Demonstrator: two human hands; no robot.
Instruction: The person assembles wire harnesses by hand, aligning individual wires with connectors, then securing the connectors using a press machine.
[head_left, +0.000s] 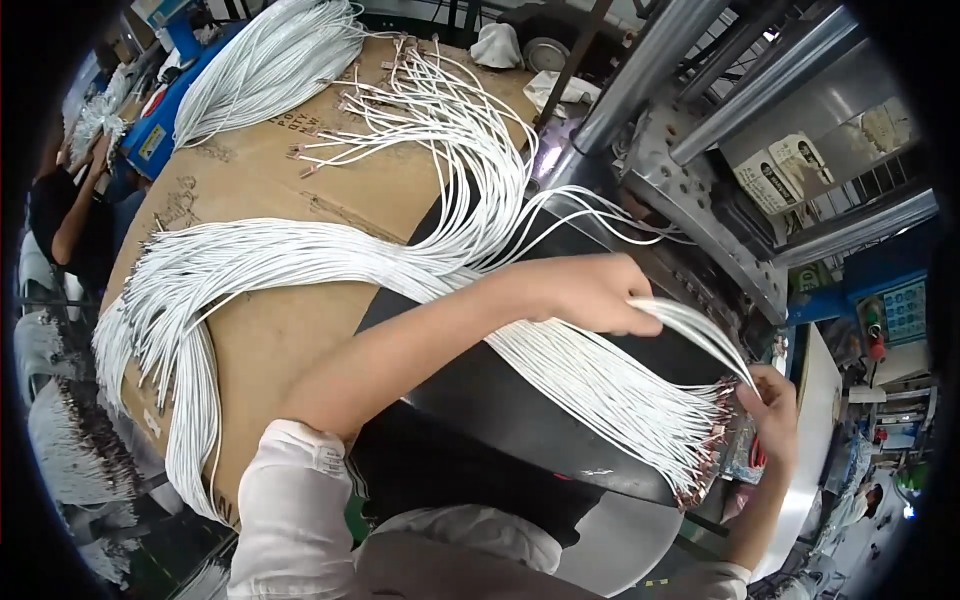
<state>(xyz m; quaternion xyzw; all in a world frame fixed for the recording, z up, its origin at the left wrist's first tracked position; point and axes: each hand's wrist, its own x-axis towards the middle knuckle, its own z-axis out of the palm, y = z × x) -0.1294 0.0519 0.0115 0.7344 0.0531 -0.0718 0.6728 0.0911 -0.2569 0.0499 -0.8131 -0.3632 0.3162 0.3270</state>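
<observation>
My left arm reaches across to the right, and my left hand (pixel 595 293) is closed round a few white wires (pixel 700 332). These wires bow over to my right hand (pixel 772 408), whose thumb and fingers pinch their far end. Below them a wide fan of white wires (pixel 590 385) lies on a black surface (pixel 480 410), its brownish-red tips (pixel 705 450) spread near my right hand. Further left, another thick bundle of white wires (pixel 270 250) runs over brown cardboard (pixel 290 345). The tips between my right fingers are too small to make out.
A machine with steel columns (pixel 640 80) and a drilled metal plate (pixel 690 190) stands at the far right. Coiled white wire (pixel 280 65) lies on the cardboard's far left. Another person's arm (pixel 78 215) shows at the left edge, beside a blue bin (pixel 160 135).
</observation>
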